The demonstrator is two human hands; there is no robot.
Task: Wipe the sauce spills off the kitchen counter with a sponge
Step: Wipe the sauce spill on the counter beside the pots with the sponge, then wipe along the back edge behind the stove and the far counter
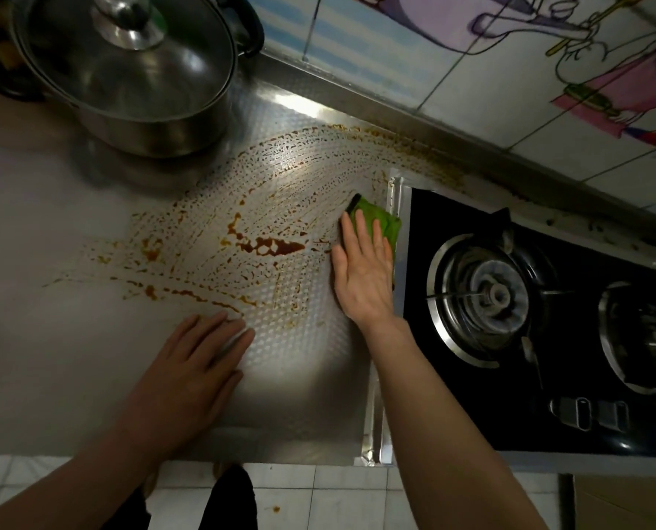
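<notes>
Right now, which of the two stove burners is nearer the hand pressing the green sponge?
The burner next to the right hand and its green sponge, fully in view. The other burner lies farther away, cut off by the picture's edge.

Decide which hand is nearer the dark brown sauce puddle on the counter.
Right. The right hand, on the green sponge, lies right of the dark brown sauce puddle; the left hand rests farther away, toward the viewer.

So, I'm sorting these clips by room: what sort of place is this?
A home kitchen, most likely: a gas hob set into the steel counter, a lidded steel pot on it, and a tiled wall behind.
</notes>
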